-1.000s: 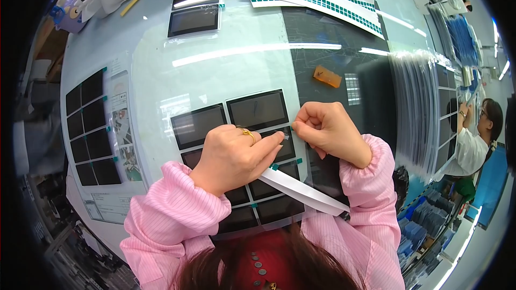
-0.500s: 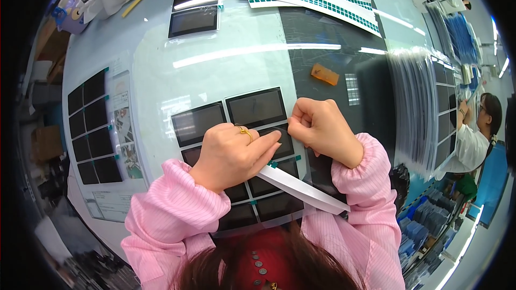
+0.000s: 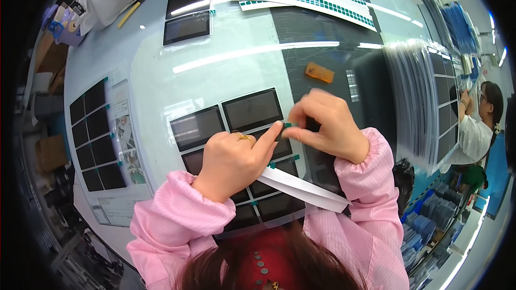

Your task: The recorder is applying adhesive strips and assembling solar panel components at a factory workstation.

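Observation:
Dark rectangular screen panels (image 3: 251,109) lie in rows in a clear tray before me, several with small green tabs at their edges. My left hand (image 3: 231,164), wearing a ring, is closed over one end of a white paper strip (image 3: 306,190), which trails down to the right. Its index finger presses beside a green tab (image 3: 290,125) on the right edge of a panel. My right hand (image 3: 330,123) is just right of that tab, thumb and index finger apart, slightly blurred. Part of the panels is hidden under my left hand.
Another tray of dark panels (image 3: 97,123) lies left, beside printed sheets. Two panels (image 3: 187,13) sit at the back; white strips with green tabs (image 3: 306,0) lie further right. An orange block (image 3: 320,72) rests on the dark mat. Stacked clear trays (image 3: 411,107) stand right, near a co-worker (image 3: 478,118).
My right hand has loosened from a closed pinch, its fingers now apart. A green tab now shows at the panel's right edge by my left index fingertip. The whole view has shifted slightly.

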Available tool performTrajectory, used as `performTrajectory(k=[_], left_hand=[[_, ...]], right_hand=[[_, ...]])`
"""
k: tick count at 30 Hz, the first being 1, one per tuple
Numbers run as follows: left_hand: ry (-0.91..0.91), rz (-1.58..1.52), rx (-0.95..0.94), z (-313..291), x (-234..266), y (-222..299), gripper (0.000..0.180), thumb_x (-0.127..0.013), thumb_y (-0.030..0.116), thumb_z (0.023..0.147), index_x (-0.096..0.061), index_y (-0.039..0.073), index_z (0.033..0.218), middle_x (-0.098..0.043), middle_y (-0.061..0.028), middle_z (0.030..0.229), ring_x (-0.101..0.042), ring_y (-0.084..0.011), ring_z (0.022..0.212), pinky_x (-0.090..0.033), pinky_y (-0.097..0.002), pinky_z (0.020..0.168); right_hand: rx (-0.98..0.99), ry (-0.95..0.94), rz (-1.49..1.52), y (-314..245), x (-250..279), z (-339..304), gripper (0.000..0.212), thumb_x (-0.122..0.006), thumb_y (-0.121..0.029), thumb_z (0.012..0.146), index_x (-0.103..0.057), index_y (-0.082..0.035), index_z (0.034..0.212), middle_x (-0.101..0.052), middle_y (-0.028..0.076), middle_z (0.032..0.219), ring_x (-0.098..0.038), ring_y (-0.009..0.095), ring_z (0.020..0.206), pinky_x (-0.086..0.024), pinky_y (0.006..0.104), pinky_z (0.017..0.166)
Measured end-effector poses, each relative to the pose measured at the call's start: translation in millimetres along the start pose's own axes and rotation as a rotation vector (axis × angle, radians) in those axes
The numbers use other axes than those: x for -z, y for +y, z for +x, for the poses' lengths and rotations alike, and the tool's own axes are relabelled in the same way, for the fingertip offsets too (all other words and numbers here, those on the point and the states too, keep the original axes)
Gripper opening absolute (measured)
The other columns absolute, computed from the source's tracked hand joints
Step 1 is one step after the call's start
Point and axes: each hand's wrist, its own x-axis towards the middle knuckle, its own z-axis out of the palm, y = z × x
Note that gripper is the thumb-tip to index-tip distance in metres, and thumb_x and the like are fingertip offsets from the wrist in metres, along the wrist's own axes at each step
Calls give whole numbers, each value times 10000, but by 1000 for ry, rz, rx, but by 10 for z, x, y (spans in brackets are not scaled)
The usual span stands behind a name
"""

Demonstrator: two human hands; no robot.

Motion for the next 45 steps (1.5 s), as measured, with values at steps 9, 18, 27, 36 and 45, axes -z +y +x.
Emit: performTrajectory(k=[9, 18, 27, 36, 45], left_hand=[[61, -86, 50, -92, 252, -171, 309, -756, 91, 816, -760, 110, 1125, -565, -11, 554, -567, -215, 459, -441, -352, 472], [-25, -218, 172, -435, 470, -531, 313, -762, 117, 832, -743, 109, 1144, -613, -72, 598, -595, -262, 496, -462, -379, 491], [-79, -141, 2, -610, 500, -629, 380, -760, 255, 876, -711, 151, 1238, -608, -32, 588, -605, -236, 511, -476, -359, 505], [-99, -164, 96, -587, 567, -581, 226, -758, 278, 880, -773, 189, 1087, -623, -38, 596, -633, -240, 540, -477, -365, 503], [71, -348, 66, -601, 499, -670, 87, -779, 134, 842, -765, 129, 927, -654, -55, 624, -641, -260, 533, -479, -368, 501]], right_hand=[[51, 205, -422, 101, -245, -34, 469, -855, -398, 782, -586, -92, 1016, -586, 73, 1050, -551, 294, 975, -397, 394, 817], [7, 268, -475, -128, -327, 28, 531, -848, -450, 782, -581, -68, 1035, -580, 108, 1029, -551, 305, 977, -381, 417, 861], [1, 332, -365, 9, -330, 68, 229, -807, -163, 844, -610, -66, 906, -598, 62, 896, -543, 258, 832, -391, 363, 778], [-85, 282, 46, -251, -364, 90, 75, -711, 0, 920, -639, 3, 940, -627, 32, 846, -563, 121, 758, -456, 247, 724], [172, -21, -164, -711, -669, 222, 246, -806, -26, 797, -651, -39, 987, -597, 61, 765, -603, 209, 627, -478, 308, 573]])
